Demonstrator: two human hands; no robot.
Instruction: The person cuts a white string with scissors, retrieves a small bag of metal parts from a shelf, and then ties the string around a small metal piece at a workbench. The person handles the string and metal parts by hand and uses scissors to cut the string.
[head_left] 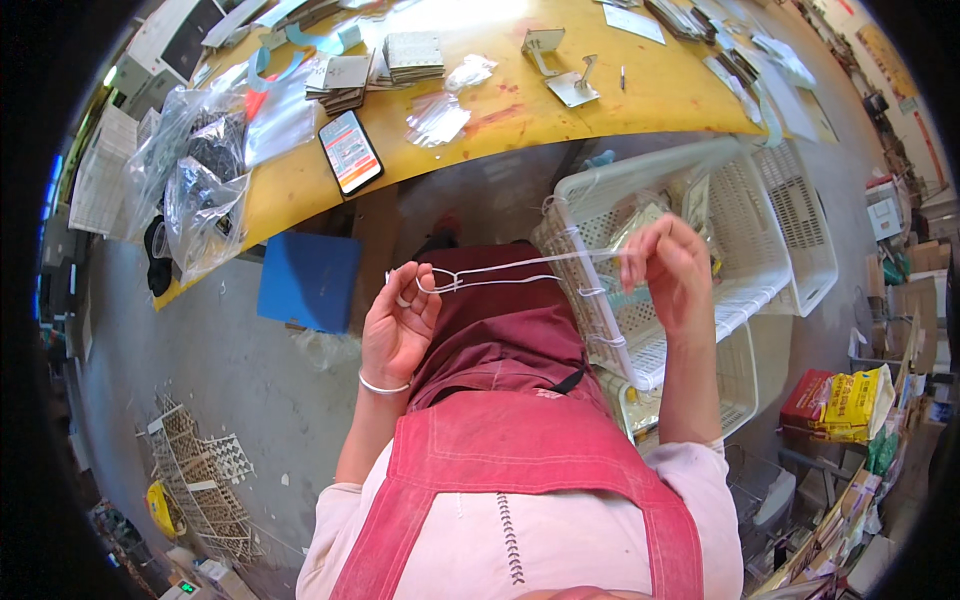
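At the far left, a clear plastic bag [205,205] slumps over the edge of a yellow worktop [680,100]. Right of it, a blue box [308,282] stands below the worktop, and a phone [352,153] lies on top with its screen lit. In the middle, nearer, the person's left hand [400,315] is half-curled, its fingers holding one end of a thin white cord [510,265]. The cord stretches across, above the person's maroon apron [490,340], to the right hand [668,265], whose fingers pinch the other end. Beyond the right hand is a white crate [660,172] holding clear packets [695,205].

As for progress, a loop appears already formed beside the left hand; whether its crossing is knotted cannot be told. The piece looks partway done, with both ends not yet released.
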